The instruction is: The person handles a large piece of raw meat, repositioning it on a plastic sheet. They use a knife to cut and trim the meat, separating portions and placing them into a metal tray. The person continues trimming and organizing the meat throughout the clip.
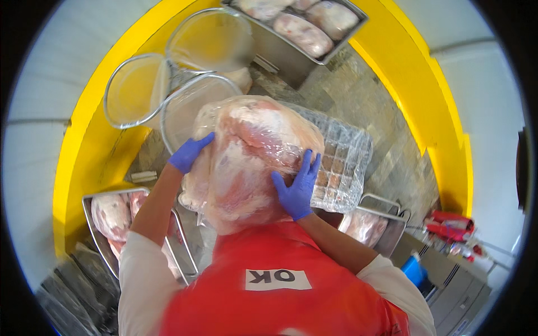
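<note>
A large piece of raw meat point(252, 151), pink with pale fat and wrapped in clear plastic, fills the space in front of my red apron. My left hand point(192, 154), in a blue glove, grips its left side. On the right side my right hand point(300, 187), gloved the same way, presses with thumb and fingers apart. The meat is held between the two hands. A plastic-wrapped white grid point(347, 159) shows beyond its right edge; what lies under the meat is hidden.
Three bag-lined hoops point(136, 89) stand at the far left. Metal bins of wrapped meat are at the far side point(314, 56), near left point(89, 224) and right point(395, 229). A yellow wall base point(448, 123) curves around. Grey cabinets point(457, 291) stand at the near right.
</note>
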A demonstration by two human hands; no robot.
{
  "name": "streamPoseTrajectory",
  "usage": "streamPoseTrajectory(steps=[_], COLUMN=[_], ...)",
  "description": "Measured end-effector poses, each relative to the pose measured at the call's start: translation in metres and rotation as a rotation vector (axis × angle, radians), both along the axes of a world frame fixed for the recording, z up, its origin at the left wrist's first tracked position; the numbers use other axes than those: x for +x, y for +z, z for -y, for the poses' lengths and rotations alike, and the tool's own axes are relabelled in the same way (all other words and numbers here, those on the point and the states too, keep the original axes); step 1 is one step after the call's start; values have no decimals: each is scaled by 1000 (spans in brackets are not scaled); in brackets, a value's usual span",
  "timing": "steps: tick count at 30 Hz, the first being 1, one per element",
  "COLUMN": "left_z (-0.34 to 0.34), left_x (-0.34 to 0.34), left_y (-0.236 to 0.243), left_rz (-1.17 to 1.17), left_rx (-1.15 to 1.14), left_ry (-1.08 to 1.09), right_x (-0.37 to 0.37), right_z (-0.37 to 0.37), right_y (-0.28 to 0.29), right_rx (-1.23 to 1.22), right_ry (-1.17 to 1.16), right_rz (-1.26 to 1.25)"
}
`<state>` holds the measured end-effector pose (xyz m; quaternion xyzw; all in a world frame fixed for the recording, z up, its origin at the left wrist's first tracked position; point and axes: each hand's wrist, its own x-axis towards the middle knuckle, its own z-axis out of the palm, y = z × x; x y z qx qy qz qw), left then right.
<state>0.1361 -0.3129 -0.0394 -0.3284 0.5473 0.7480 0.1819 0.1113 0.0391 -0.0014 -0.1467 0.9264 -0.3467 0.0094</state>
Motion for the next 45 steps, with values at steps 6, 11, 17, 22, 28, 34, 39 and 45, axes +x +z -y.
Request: streamPoseTrajectory(steps=[6,11,17,22,28,34,39,45], left_z=[-33,-92,-172,-220,-143,-59,-85,-203], left_x=[-18,-37,-70,-101,-82,2,7,-43], left_y=[56,110,145,135,105,24,-14,15], left_rz=[59,-4,-49,-175,-82,-124,-159,0], left_rx=[-66,-165,-63,-63,-501,-833,-771,-552], left_ry=[-1,4,-66,-171,-203,-320,-92,-241], right_x=[-17,-54,-82,-70,-76,-83,-92,-94], right_z=[-43,-94,-169,-212,-272,-302,-353,-355], right_y=[-37,-60,-30,85,61,45,-35,1], right_rx=[-167,-319,-555,-483,-579,-667,-817,-1051], right_ry=[-25,-1,26,-8,-158,-201,-281,-359], right_rz=[131,306,706,651,688,791,857,1002])
